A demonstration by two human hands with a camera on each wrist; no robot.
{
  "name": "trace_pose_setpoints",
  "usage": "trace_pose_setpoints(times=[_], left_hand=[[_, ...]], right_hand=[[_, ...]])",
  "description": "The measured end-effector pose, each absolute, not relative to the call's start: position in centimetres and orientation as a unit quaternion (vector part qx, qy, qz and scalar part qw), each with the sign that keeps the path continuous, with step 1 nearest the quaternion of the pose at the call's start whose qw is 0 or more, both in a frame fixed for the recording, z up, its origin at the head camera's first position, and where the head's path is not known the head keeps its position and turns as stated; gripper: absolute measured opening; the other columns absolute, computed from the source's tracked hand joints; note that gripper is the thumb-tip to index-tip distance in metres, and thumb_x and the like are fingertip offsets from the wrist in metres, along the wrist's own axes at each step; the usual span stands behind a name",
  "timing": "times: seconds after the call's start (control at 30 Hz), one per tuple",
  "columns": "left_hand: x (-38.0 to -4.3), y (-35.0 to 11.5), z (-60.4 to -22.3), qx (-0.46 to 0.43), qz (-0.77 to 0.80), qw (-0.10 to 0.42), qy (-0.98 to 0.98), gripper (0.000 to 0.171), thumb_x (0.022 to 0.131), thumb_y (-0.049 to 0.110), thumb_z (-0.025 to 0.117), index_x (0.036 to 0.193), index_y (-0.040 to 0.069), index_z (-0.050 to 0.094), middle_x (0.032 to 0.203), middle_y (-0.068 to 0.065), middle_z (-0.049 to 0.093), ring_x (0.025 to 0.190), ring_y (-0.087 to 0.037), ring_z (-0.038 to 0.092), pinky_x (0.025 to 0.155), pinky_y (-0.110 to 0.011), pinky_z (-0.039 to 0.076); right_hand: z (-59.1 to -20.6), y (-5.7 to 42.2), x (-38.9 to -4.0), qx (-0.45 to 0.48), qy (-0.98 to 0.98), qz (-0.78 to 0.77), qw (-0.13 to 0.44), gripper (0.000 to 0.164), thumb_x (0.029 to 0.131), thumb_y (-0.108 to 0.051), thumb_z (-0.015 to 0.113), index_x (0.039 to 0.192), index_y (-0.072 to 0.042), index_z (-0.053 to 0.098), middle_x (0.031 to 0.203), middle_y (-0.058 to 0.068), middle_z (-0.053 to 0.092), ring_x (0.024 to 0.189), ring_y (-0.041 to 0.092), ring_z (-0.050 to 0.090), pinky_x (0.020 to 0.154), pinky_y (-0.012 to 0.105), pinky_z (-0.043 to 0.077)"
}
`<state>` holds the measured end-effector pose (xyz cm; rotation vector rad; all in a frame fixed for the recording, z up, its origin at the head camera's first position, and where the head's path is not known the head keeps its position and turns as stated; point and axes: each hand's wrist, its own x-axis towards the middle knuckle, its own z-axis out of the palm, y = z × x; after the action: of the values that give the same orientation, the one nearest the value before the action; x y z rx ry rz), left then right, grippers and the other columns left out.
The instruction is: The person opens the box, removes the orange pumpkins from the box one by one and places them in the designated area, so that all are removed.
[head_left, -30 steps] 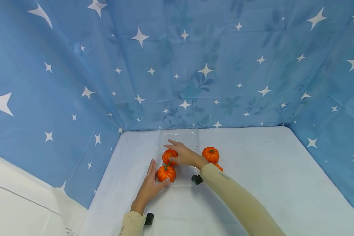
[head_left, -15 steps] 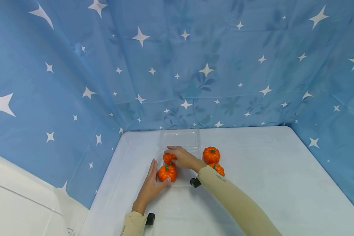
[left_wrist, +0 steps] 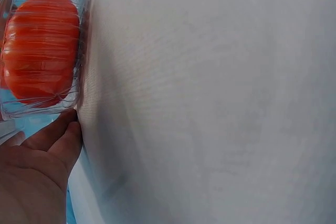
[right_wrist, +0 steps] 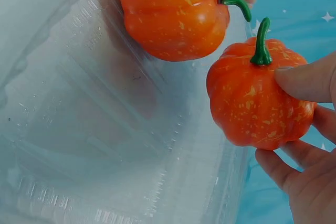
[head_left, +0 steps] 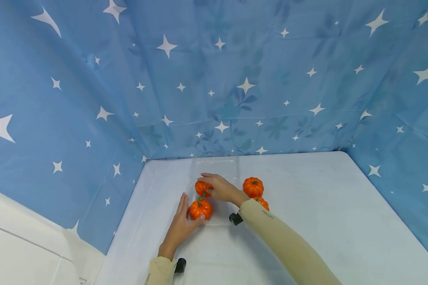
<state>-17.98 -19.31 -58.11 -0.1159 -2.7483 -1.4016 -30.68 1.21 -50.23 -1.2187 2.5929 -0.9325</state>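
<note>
Dark lettering (head_left: 267,214) on right sleeve (head_left: 289,241), left sleeve (head_left: 162,270) too; none clearly legible

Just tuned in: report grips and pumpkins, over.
Right grip holds one pumpkin. Left grip at corner of clear container. Second pumpkin inside, close beside the first.

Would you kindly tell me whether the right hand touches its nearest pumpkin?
Touching: in the right wrist view, the right hand rests its thumb on the pumpkin beside the stem.

room: transparent container (head_left: 221,217), near-right part | blocks left: 2 pumpkins (head_left: 201,209), left hand (head_left: 180,227) | blocks right: right sleeve (head_left: 281,233)
</note>
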Motion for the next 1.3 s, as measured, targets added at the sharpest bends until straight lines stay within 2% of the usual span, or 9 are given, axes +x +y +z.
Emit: trace_pose_setpoints(times=[0.13, 0.43, 0.7, 0.93, 1.07, 1.3], left_hand=[[-18.0, -19.3, -58.1, -0.039, -0.456, 0.028, -0.889, 0.112, 0.094, 0.056, 0.077, 0.171, 0.001, 0.015, 0.179, -0.013, 0.007, 0.16, -0.039, 0.023, 0.123, -0.055, 0.03], [-18.0, -19.3, -58.4, -0.027, -0.449, 0.026, -0.893, 0.114, 0.094, 0.059, 0.076, 0.171, 0.001, 0.015, 0.179, -0.012, 0.007, 0.16, -0.039, 0.024, 0.123, -0.055, 0.03], [-17.8, -19.3, -58.1, -0.034, -0.448, 0.027, -0.893, 0.114, 0.095, 0.06, 0.075, 0.171, 0.001, 0.014, 0.179, -0.013, 0.006, 0.16, -0.038, 0.022, 0.124, -0.055, 0.029], [-17.8, -19.3, -58.2, -0.035, -0.45, 0.027, -0.892, 0.114, 0.095, 0.06, 0.075, 0.171, 0.002, 0.013, 0.179, -0.012, 0.005, 0.16, -0.038, 0.022, 0.123, -0.053, 0.03], [-17.9, -19.3, -58.2, -0.034, -0.444, 0.025, -0.895, 0.114, 0.095, 0.06, 0.075, 0.171, 0.001, 0.013, 0.179, -0.012, 0.005, 0.161, -0.038, 0.021, 0.124, -0.054, 0.029], [-17.9, -19.4, -58.2, -0.03, -0.441, 0.023, -0.897, 0.114, 0.095, 0.059, 0.075, 0.171, 0.001, 0.013, 0.179, -0.012, 0.006, 0.161, -0.038, 0.02, 0.125, -0.057, 0.025]], right_hand=[[-49.9, 1.7, -30.5, -0.393, 0.86, -0.32, 0.058, 0.048, 0.102, 0.004, 0.066, 0.149, -0.005, 0.063, 0.162, 0.018, 0.049, 0.148, 0.037, 0.048, 0.118, 0.05, 0.042], [-49.1, 3.4, -30.7, -0.359, 0.853, -0.375, 0.05, 0.051, 0.104, -0.01, 0.071, 0.154, -0.004, 0.058, 0.156, 0.015, 0.056, 0.144, 0.033, 0.053, 0.119, 0.049, 0.043], [-48.8, 5.3, -31.0, -0.312, 0.855, -0.412, 0.042, 0.055, 0.106, -0.021, 0.071, 0.154, 0.0, 0.056, 0.145, 0.015, 0.065, 0.119, 0.027, 0.066, 0.101, 0.044, 0.057], [-49.0, 7.1, -30.8, -0.253, 0.857, -0.447, 0.049, 0.059, 0.106, -0.032, 0.071, 0.154, -0.002, 0.057, 0.137, 0.012, 0.07, 0.109, 0.025, 0.067, 0.087, 0.035, 0.062], [-49.0, 8.1, -30.5, -0.219, 0.852, -0.474, 0.045, 0.058, 0.105, -0.033, 0.071, 0.153, -0.003, 0.058, 0.132, 0.011, 0.071, 0.103, 0.024, 0.069, 0.08, 0.033, 0.062], [-48.9, 9.7, -30.2, -0.187, 0.852, -0.488, 0.031, 0.06, 0.106, -0.037, 0.07, 0.152, 0.0, 0.059, 0.128, 0.014, 0.073, 0.097, 0.023, 0.072, 0.079, 0.034, 0.062]])
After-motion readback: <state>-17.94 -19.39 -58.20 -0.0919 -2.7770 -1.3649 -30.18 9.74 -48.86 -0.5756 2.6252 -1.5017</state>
